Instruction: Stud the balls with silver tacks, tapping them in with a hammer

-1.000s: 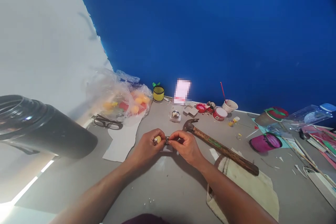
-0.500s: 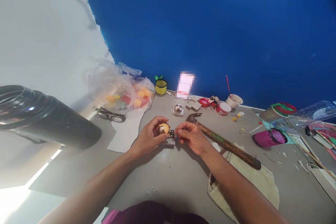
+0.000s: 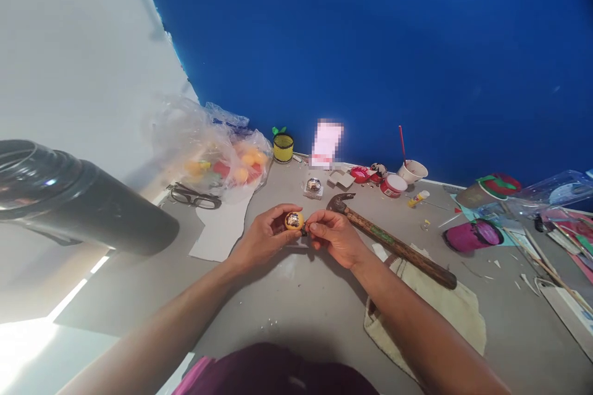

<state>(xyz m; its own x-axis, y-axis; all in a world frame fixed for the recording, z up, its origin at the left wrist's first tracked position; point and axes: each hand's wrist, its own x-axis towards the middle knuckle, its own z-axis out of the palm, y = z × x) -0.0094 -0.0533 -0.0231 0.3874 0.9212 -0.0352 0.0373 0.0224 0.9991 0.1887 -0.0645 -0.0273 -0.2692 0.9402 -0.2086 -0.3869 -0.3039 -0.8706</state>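
A yellow ball (image 3: 293, 221) with a shiny silver patch is held in the left hand (image 3: 265, 236) over the table (image 3: 303, 305). At four o'clock, a tiny dark bit (image 3: 304, 231) is touched by the right hand (image 3: 337, 238); its grip cannot be told.

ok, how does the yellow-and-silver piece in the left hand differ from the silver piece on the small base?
Color: the yellow-and-silver piece shows yellow around a shiny patch; the silver piece shows no yellow.
Support: the yellow-and-silver piece is gripped in the left hand; the silver piece sits on a small pale base, untouched.
Shared: both look rounded, with a reflective silver surface.
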